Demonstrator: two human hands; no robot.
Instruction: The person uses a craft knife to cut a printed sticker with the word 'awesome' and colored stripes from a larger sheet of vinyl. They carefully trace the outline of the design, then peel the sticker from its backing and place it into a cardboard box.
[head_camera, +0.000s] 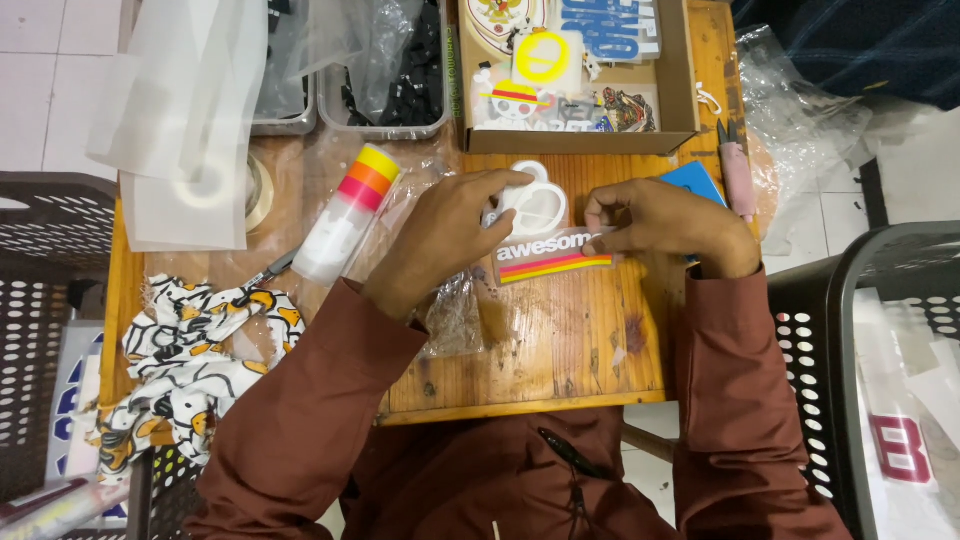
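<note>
The long clear-backed sticker strip with white lettering over red, orange and yellow stripes (553, 256) lies flat on the wooden counter (560, 350), just below the open brown cardboard box (575, 140). The left hand (440, 240) curls over the strip's left end, its fingertips closed on a white looped plastic piece (535, 200) that sits between the box and the strip. The right hand (665, 222) pinches the strip's right end between thumb and fingers.

To do this well, I judge both ends should stay pressed flat so the thin film neither curls nor creases, with the pull kept low and even along its length; the crinkled clear bag (450, 310) under the left wrist looks apt to slide and could drag the strip askew.

Inside the box lie printed stickers: a yellow ring on a white square (543, 57), a blue-and-white lettered one to its right, and a small figure with a red-banded hat near the front wall. Left of the box stands a white roll stack banded yellow, orange and pink (350, 212). Right of the box lie a blue card (692, 182) and small pink-handled snips (737, 165). Far left of the box, cartoon-printed sheets (195, 365) are heaped.
</note>
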